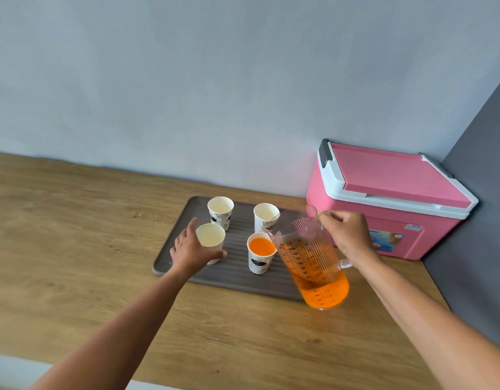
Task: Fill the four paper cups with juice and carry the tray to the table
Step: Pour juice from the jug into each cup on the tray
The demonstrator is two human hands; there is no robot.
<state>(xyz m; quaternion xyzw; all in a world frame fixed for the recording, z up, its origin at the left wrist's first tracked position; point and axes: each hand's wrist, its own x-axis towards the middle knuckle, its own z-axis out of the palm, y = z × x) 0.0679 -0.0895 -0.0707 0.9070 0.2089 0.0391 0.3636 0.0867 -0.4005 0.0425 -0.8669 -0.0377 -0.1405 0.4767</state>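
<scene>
Several white paper cups stand on a grey ribbed tray point(237, 280) on the wooden counter. The front right cup point(260, 253) is full of orange juice. The front left cup point(211, 237) is empty, and my left hand point(191, 250) curls round its side. The back left cup point(220, 211) and the back right cup point(265, 216) are empty too. My right hand point(348, 235) grips the handle of a clear measuring jug point(313, 263), which is held tilted above the tray's right end with orange juice in its lower part.
A pink cooler box point(389, 201) with a white rim and closed lid stands in the back right corner against the walls. The wooden counter point(74, 235) stretches left and toward me; its front edge runs along the bottom of the view.
</scene>
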